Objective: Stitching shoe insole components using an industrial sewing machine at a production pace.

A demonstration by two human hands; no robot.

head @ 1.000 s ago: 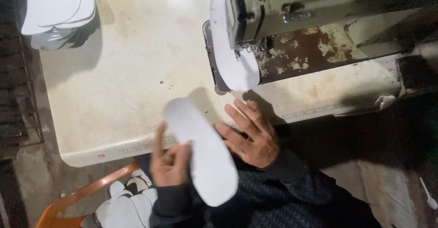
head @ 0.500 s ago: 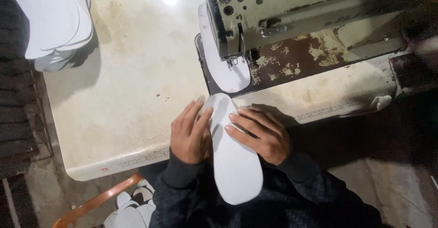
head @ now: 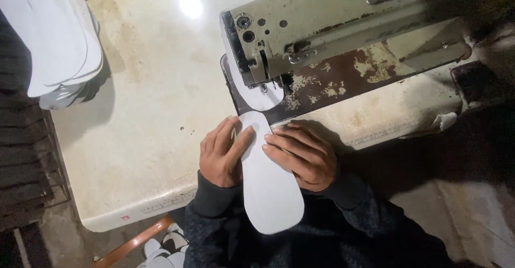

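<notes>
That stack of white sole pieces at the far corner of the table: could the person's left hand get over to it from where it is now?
Probably yes. The left hand rests on the white sole piece, and only bare table lies between it and the stack; the sewing machine sits off to the other side.

A stained cream worktable (head: 139,139) fills the view, a bright lamp glare (head: 191,4) near its far edge. Dim concrete floor (head: 472,219) lies right; dark slatted shelving (head: 21,155) stands off the left edge.
</notes>
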